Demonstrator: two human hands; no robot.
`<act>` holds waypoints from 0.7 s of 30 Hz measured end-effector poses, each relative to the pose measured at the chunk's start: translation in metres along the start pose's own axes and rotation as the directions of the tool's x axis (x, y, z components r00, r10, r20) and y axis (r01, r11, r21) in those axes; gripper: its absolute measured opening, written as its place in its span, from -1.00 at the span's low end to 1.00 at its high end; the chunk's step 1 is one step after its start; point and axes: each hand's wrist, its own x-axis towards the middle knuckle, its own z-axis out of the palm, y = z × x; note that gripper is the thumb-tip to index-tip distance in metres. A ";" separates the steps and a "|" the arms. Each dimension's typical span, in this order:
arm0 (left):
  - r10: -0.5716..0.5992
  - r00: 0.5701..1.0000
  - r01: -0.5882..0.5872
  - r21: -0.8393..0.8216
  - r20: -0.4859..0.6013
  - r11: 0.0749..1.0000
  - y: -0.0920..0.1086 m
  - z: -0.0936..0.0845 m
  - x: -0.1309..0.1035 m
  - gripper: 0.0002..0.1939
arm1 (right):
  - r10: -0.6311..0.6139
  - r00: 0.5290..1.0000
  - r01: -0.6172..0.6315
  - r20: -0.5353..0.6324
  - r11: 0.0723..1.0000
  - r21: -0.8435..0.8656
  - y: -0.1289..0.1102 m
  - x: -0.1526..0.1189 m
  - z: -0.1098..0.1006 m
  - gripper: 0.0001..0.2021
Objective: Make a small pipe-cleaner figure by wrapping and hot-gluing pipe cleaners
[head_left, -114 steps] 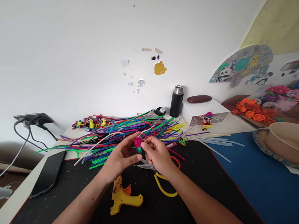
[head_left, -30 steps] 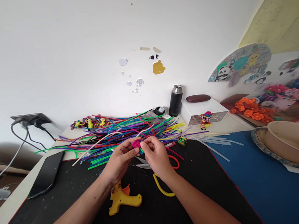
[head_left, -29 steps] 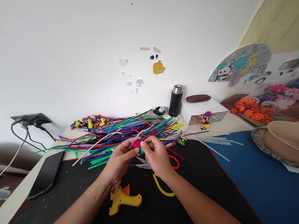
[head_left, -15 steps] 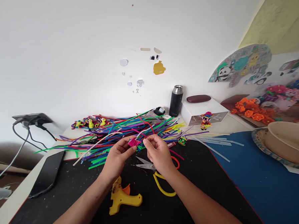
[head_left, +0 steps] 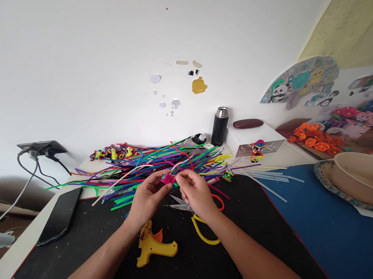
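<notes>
The left hand [head_left: 146, 199] pinches a small pink coil [head_left: 167, 179] between thumb and fingers, over the near edge of the pile of pipe cleaners [head_left: 156, 161]. The right hand [head_left: 198, 195] has thumb and forefinger together at the coil's right end — whether they grip it, I cannot tell. Scissors [head_left: 182, 206] lie below on the black mat [head_left: 255, 211], blades spread, handles partly hidden by the right hand. Nearer, a yellow glue gun [head_left: 157, 247] rests close by the left arm [head_left: 101, 254]. Room to move shows on both sides: mat from the left arm to the phone [head_left: 59, 217] at its left edge, and from the right arm [head_left: 248, 244] to its red right edge — beyond it, a blue mat [head_left: 319, 228] and a bowl [head_left: 363, 180].
</notes>
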 end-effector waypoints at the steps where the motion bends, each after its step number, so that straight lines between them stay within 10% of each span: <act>1: 0.003 1.000 -0.003 0.002 0.008 1.000 0.000 0.000 0.000 -0.55 | 0.006 1.000 -0.006 0.007 1.000 0.000 0.000 0.000 0.000 -0.61; 21: 0.058 0.995 -0.069 0.129 0.087 0.989 -0.005 -0.012 0.005 -0.61 | -0.002 0.999 0.006 0.051 0.997 -0.071 0.005 0.000 -0.003 -0.62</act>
